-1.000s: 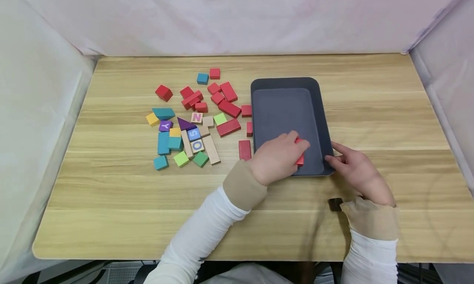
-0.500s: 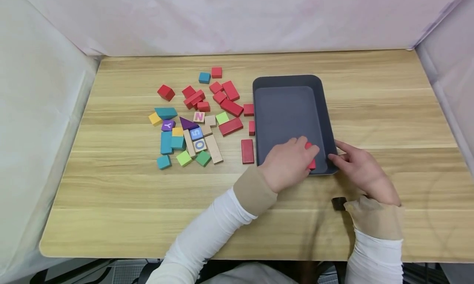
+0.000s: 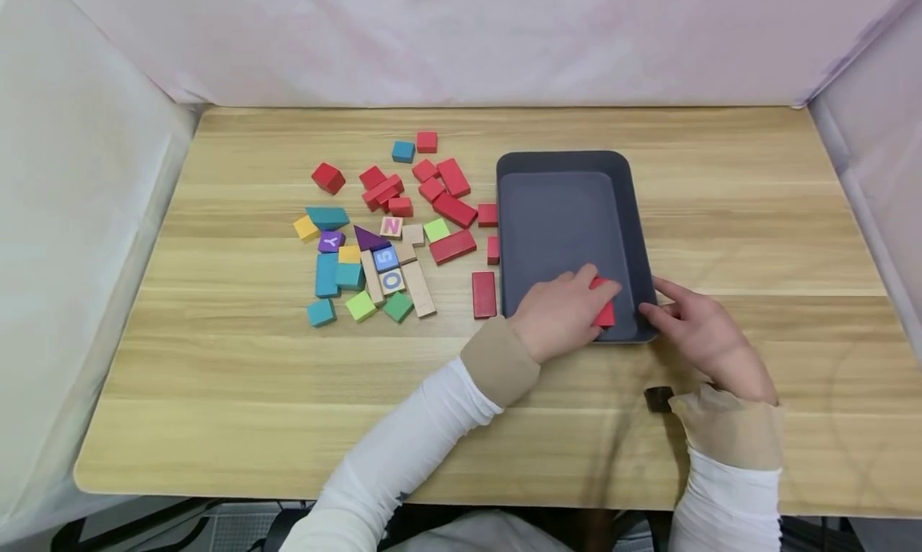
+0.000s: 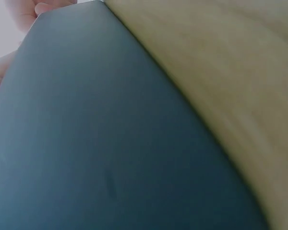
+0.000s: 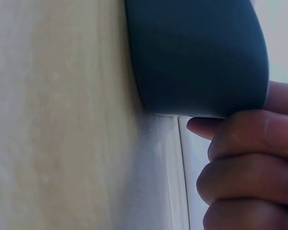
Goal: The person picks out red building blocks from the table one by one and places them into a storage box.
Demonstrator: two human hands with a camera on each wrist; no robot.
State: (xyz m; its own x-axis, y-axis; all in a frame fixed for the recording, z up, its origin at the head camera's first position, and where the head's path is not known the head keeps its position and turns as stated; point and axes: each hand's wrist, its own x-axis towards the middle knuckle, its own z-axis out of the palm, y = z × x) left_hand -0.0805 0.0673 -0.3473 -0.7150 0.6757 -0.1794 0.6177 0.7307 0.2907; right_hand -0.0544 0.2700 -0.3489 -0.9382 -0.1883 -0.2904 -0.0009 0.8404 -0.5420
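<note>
In the head view, my left hand (image 3: 565,312) reaches into the dark grey tray (image 3: 562,216) near its front right corner. It holds a red block (image 3: 605,312) there, fingers and thumb about the block, which is partly hidden beneath them. My right hand (image 3: 702,332) grips the tray's right rim by that same corner, thumb at the rim and index finger along the outside. The right wrist view shows the other fingers (image 5: 249,177) curled beside the tray's outer wall (image 5: 197,57). In the left wrist view the tray's outer wall (image 4: 96,120) fills most of the frame.
Left of the tray lie several loose red blocks (image 3: 454,210), some close to its left wall. Further left is a cluster of teal, yellow, purple, green and plain wood blocks (image 3: 418,289), some lettered. A small black object (image 3: 659,399) sits by the right wrist on the wooden table (image 3: 252,408).
My left hand has moved the red block rightward inside the tray, toward the right wall, and more of its top shows now. The right hand stays at the tray's corner.
</note>
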